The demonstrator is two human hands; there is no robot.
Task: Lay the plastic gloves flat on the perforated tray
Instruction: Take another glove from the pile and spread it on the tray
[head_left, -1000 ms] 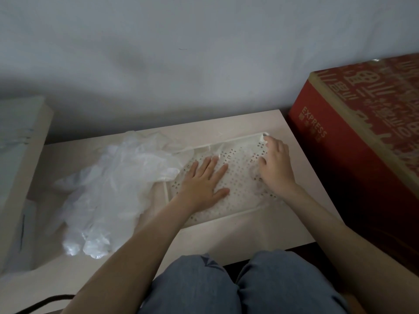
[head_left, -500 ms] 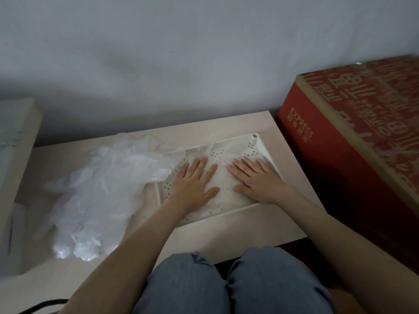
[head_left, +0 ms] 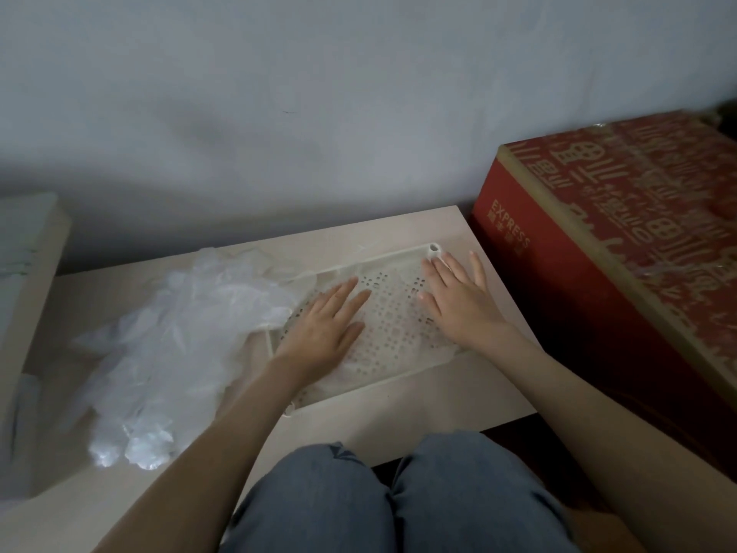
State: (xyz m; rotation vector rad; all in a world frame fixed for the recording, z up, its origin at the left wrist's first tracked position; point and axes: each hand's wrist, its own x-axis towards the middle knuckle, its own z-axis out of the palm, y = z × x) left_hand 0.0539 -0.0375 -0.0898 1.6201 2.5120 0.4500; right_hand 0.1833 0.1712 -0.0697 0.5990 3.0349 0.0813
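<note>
A: Where were the hands?
B: Left hand [head_left: 323,333] and right hand [head_left: 458,301] were spread flat on the perforated tray [head_left: 399,387], likely smoothing a glove (barely visible).
A: Remaining plastic gloves [head_left: 175,341]?
B: Heaped beside it, on the tabletop [head_left: 399,417].

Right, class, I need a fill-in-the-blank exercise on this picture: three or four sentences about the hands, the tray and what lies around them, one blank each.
1. Both hands, the left hand and the right hand, lie palm-down on the ____ tray.
2. The loose pile of plastic gloves lies to the ____ of the tray.
3. The box marked EXPRESS is ____ in colour.
4. The person wears ____ jeans.

Missing words: perforated; left; red; blue
</note>
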